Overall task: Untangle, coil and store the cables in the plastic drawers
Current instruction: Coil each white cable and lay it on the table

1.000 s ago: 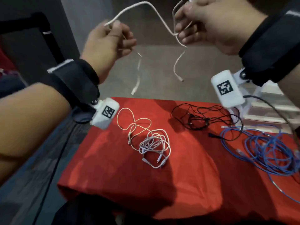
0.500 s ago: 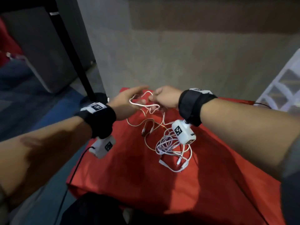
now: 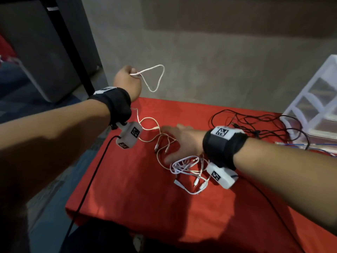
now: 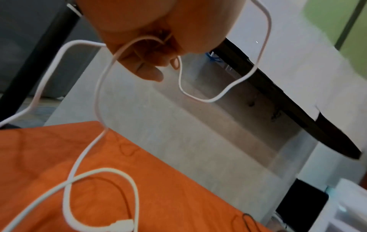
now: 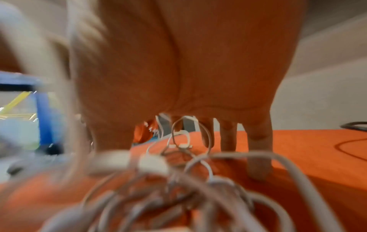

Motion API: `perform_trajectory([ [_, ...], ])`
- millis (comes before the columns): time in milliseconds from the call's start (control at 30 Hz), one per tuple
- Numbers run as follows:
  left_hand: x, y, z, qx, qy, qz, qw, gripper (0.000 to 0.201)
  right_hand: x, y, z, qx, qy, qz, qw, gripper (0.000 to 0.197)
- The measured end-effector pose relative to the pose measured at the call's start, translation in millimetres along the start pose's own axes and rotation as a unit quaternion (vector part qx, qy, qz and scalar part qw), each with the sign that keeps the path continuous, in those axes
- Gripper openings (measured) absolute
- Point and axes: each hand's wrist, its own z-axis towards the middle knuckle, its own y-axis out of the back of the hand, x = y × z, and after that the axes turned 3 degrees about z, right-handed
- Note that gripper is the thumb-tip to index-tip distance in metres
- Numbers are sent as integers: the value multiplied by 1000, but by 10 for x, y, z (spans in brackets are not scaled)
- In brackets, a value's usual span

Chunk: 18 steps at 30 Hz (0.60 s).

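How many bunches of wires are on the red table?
3, though more may be hidden. The tangled white cables lie under the right hand, the thin black wires lie further back, and a bit of blue cable shows at the right edge.

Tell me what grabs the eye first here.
The left hand is raised above the table's far left corner, gripping a white cable that loops out and trails down to the red cloth. The right hand presses spread fingers on the white tangle mid-table. Black cables lie at the far right beside the plastic drawers.
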Motion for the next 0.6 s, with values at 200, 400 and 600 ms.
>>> perform_trajectory([
  [200, 2, -66, -21, -2, 26, -84, 996, 25, -214, -77, -251, 36, 48, -48, 997, 77],
  [400, 63, -227, -410, 94, -13, 18, 995, 26, -630, -68, -764, 50, -5, -76, 996, 52],
  [600, 428, -169, -768, 290, -35, 319, 901, 25, -1058, -144, -1289, 41, -40, -55, 997, 51],
])
